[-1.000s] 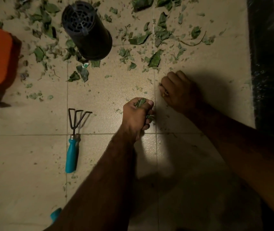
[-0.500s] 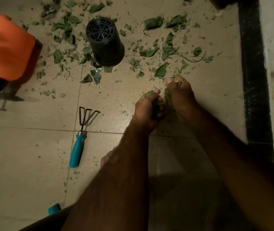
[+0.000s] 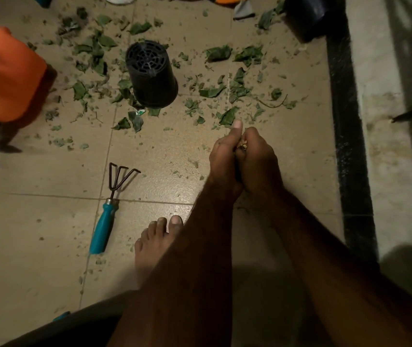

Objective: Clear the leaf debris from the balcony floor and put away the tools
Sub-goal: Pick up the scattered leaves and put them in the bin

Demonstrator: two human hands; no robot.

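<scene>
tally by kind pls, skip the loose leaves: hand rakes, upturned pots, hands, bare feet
hand rake: 1
upturned black pot: 1
hands, left hand and right hand, both curled round leaf debris: 2
bare foot: 1
total: 5

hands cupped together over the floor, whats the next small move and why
Probably pass the clump of leaf bits into the left hand and reach the right hand forward for the leaves just beyond the thumb. Both hands are curled round only a small clump, while plenty of debris lies scattered ahead, around the upturned black pot.
</scene>
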